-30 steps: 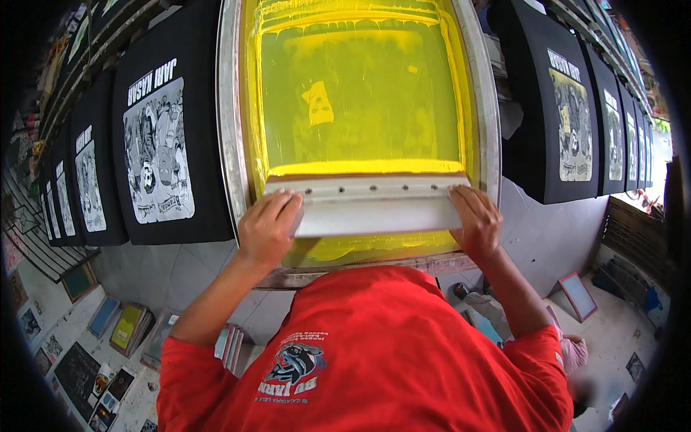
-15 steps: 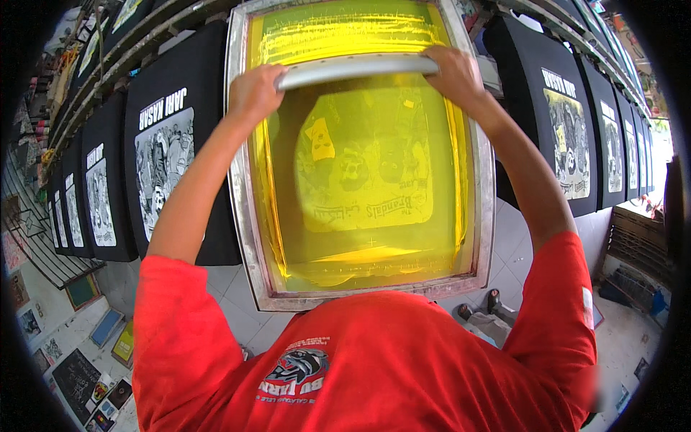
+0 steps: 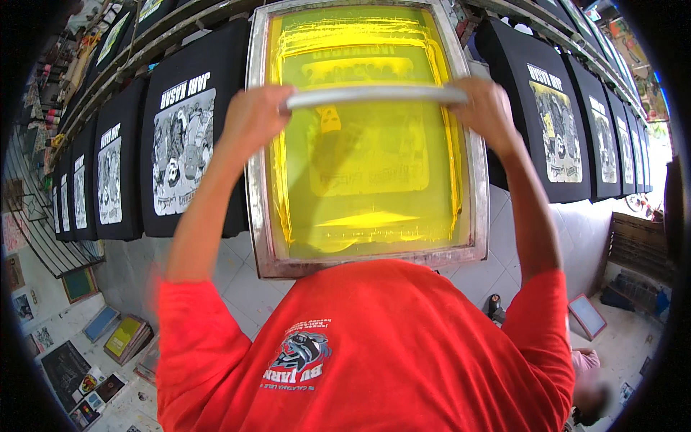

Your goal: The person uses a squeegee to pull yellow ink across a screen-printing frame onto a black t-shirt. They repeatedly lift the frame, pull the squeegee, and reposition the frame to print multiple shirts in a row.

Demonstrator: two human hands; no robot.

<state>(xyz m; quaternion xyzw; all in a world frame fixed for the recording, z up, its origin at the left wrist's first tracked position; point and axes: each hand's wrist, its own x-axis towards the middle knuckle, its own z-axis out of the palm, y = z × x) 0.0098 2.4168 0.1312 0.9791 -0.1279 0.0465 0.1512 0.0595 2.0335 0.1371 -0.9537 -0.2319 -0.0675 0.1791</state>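
Observation:
Both my hands are closed on a long pale squeegee (image 3: 374,95) that lies crosswise over a screen-printing frame (image 3: 476,223). At its left end my left hand (image 3: 258,119) wraps round the bar. My right hand (image 3: 484,115), slightly blurred, grips the right end. Inside the frame is yellow-green mesh (image 3: 374,173) with a picture stencil showing through. Bright yellow ink (image 3: 360,37) lies in a thick band at the far end and in streaks down both sides. A smaller yellow patch (image 3: 378,219) is near the close edge. The squeegee's blade is hidden.
Black printed shirts (image 3: 183,137) on boards stand in a row to the left, and more black shirts (image 3: 554,122) to the right. Stacked frames (image 3: 124,340) lie on the floor at lower left. Another person (image 3: 589,378) is partly visible at lower right.
Both hands and the squeegee have come nearer to me along the mesh. More of the stencil's far part now shows beyond the bar. My view has shifted, and another person appears at lower right.

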